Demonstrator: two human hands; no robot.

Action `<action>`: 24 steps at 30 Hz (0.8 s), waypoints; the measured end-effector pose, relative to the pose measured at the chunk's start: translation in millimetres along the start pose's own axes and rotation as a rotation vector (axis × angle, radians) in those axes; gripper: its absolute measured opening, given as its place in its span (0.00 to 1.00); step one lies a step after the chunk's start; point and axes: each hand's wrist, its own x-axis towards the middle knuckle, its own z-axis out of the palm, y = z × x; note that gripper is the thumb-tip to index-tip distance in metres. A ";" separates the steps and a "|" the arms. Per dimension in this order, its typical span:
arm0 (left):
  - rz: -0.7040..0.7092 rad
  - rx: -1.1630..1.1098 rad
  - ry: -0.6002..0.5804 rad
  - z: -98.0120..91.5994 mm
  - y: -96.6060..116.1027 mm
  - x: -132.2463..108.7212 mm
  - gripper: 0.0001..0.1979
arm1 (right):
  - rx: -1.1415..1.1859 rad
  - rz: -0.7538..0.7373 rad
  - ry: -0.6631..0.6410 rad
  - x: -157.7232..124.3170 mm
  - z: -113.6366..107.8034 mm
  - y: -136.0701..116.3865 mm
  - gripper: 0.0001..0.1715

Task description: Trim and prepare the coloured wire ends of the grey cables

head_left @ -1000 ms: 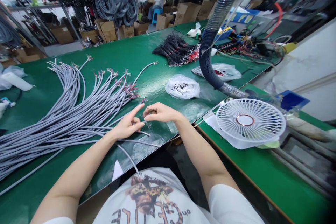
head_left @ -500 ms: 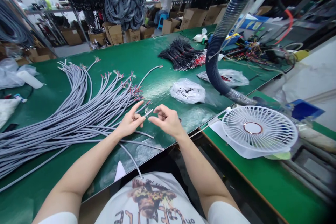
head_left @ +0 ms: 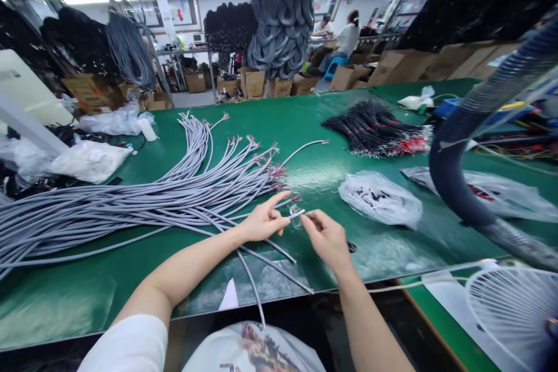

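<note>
My left hand [head_left: 264,222] pinches the end of a grey cable [head_left: 251,275] just above the green table [head_left: 226,110], index finger stretched out. My right hand [head_left: 326,237] faces it, fingertips pinched on a small clear piece [head_left: 297,214] at the cable's tip. The cable trails back to my chest. A big bundle of grey cables [head_left: 143,200] with stripped coloured ends lies fanned out to the left of my hands.
A clear plastic bag [head_left: 379,199] lies right of my hands, a pile of black and red wires [head_left: 375,128] beyond it. A ribbed blue hose [head_left: 471,128] curves down at the right, a white fan [head_left: 514,308] below. Boxes, hanging cable coils and seated people fill the back.
The view has lifted and swung left, so hands and table sit further right in frame. My hands stay together at the cable tip; the right fingers have closed in on the small piece.
</note>
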 end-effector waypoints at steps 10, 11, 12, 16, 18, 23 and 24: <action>-0.074 0.094 -0.238 -0.1 18.4 -7.3 0.47 | -0.202 -0.321 -0.528 26.1 -30.3 -29.9 0.19; -0.073 0.092 -0.253 -1.0 18.7 -7.6 0.47 | -0.174 -0.308 -0.628 28.0 -27.0 -29.9 0.18; -0.071 0.091 -0.276 -2.0 18.9 -7.8 0.47 | -0.129 -0.282 -0.729 29.6 -24.4 -29.4 0.20; -0.075 0.094 -0.404 -5.4 19.3 -9.3 0.43 | 0.111 -0.133 -1.014 31.8 -21.3 -25.0 0.26; -0.074 0.067 -0.421 -6.3 20.1 -10.0 0.42 | 0.261 -0.028 -1.083 29.9 -19.1 -20.5 0.25; -0.033 -0.019 -0.352 -8.1 23.7 -10.9 0.39 | 0.782 0.274 -0.986 16.4 6.3 -3.0 0.26; -0.015 -0.019 -0.333 -8.5 24.2 -11.0 0.38 | 0.893 0.304 -0.947 13.1 13.2 -0.5 0.25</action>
